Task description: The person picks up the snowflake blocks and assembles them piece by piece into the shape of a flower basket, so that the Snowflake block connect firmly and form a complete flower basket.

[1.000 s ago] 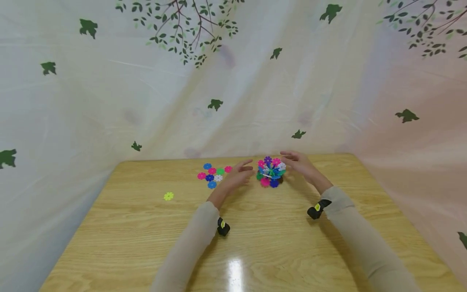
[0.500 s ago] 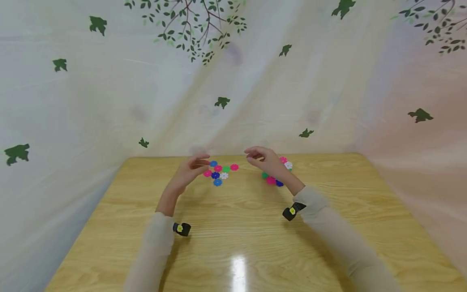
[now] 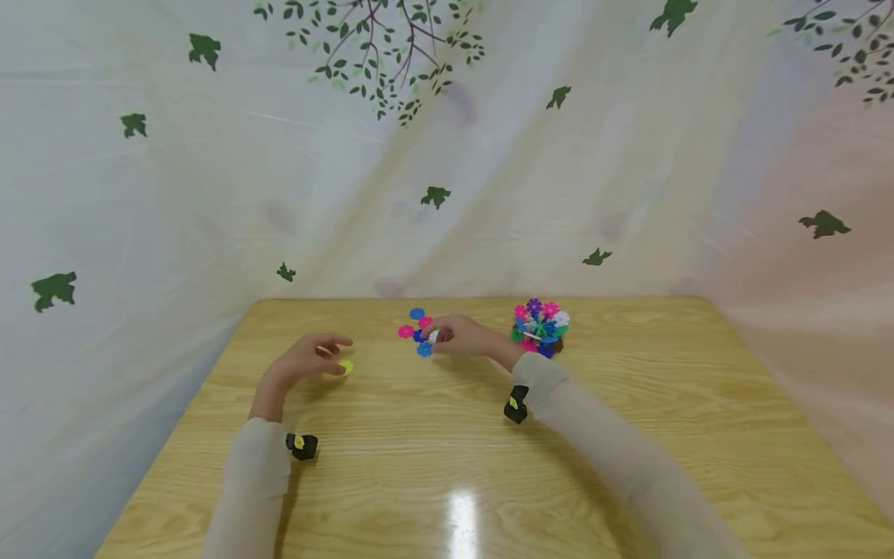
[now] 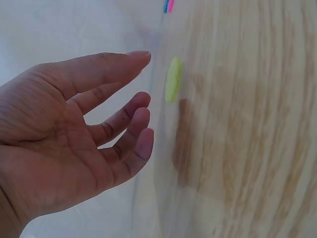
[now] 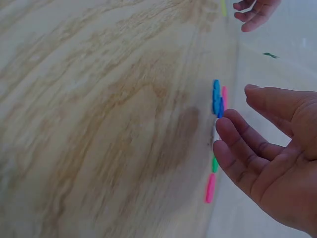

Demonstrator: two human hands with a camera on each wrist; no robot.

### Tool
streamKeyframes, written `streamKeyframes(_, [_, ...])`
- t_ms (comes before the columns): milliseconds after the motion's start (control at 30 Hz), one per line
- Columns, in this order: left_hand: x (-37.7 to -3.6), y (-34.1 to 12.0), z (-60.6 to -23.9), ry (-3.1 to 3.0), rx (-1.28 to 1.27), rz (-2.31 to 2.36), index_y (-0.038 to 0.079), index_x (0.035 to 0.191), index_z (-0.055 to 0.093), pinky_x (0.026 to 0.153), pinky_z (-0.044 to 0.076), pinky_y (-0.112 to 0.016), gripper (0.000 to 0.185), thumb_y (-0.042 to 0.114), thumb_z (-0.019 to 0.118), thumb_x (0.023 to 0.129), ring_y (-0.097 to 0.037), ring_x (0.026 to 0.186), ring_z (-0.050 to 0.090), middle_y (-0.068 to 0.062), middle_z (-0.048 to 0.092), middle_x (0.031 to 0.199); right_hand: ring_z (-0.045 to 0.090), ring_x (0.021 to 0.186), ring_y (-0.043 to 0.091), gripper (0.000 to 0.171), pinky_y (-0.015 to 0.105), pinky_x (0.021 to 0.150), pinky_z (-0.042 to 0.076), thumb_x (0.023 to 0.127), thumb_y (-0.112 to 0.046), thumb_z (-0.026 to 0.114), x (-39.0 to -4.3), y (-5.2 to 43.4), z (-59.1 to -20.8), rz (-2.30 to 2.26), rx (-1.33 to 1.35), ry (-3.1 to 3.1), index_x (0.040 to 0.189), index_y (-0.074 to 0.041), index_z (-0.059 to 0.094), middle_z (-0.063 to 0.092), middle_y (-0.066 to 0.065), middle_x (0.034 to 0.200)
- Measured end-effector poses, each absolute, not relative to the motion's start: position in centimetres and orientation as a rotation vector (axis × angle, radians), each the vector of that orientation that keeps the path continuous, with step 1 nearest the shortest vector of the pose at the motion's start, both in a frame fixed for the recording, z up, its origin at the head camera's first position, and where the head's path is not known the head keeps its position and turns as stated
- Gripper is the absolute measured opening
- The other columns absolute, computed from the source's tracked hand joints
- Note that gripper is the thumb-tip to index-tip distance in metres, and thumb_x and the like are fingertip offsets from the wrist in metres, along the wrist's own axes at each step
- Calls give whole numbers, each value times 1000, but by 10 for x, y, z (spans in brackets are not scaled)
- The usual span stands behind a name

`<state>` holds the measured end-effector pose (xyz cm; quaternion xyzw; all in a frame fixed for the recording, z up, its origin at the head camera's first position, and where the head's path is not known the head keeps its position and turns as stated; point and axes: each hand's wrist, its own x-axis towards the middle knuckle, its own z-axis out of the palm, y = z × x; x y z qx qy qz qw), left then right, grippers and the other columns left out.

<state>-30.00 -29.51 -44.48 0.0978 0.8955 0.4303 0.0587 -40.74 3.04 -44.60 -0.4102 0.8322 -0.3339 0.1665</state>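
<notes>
Left hand [image 3: 307, 359] open over yellow disc [image 3: 346, 367]; right hand [image 3: 461, 338] open, empty, at loose discs [image 3: 417, 332]. Risk: fingertip nudge scatters flat pieces.

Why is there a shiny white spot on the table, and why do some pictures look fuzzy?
Head view: a lamp's glare shines off the glossy table. Left wrist view: the yellow piece is soft, out of focus. Right wrist view: the wood grain smears and bends, and the flat pieces look blurry.

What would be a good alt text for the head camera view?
A person's left hand reaches for a yellow flower disc while the right hand reaches over loose coloured discs on a wooden table, beside an assembled disc cluster.
</notes>
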Motion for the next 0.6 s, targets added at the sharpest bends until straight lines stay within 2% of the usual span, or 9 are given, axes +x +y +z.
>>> streamKeyframes(67, [-300, -298, -447, 2711, 261, 1260, -9, 131, 60, 91, 50, -39, 49, 2, 77, 86, -39, 111, 57, -29, 60, 125, 64, 86, 17, 31, 23, 73, 53, 99, -7, 65, -408, 26, -448, -901, -1153, 2359, 130, -3, 67, 71, 13, 102])
streamKeyframes(133, [-300, -299, -450, 2715, 244, 1222, -9, 129, 62, 92, 51, -41, 47, 2, 77, 85, -38, 110, 58, -30, 60, 124, 56, 71, 12, 31, 19, 63, 45, 99, -6, 64, -409, 22, -452, -870, -1141, 2356, 130, -4, 67, 66, 6, 84])
streamKeyframes(200, [-300, -300, -453, 2723, 232, 1195, -10, 127, 64, 91, 51, -41, 46, 1, 78, 84, -37, 109, 58, -30, 61, 123, 43, 61, 9, 31, 19, 57, 36, 98, -5, 64, -411, 19, -456, -847, -1140, 2360, 129, -3, 67, 54, 1, 70])
streamKeyframes(300, [-300, -297, -455, 2736, 226, 1210, -10, 123, 65, 84, 51, -36, 42, -1, 77, 84, -33, 101, 57, -28, 61, 115, 38, 64, 8, 29, 18, 59, 34, 97, -5, 66, -414, 17, -460, -811, -1152, 2397, 125, -5, 70, 54, -1, 75])
streamKeyframes(433, [-302, -292, -457, 2763, 200, 1235, -10, 117, 68, 78, 47, -30, 36, -2, 77, 83, -25, 93, 54, -23, 61, 105, 49, 80, 10, 21, 19, 69, 43, 95, -7, 71, -413, 17, -460, -773, -1155, 2440, 116, -5, 74, 68, 9, 102])
streamKeyframes(600, [-304, -289, -458, 2782, 152, 1240, -10, 111, 70, 76, 46, -30, 32, -2, 79, 82, -22, 88, 51, -20, 61, 97, 52, 78, 10, 15, 20, 69, 44, 89, -6, 78, -413, 21, -458, -796, -1137, 2416, 102, -5, 71, 63, 3, 87])
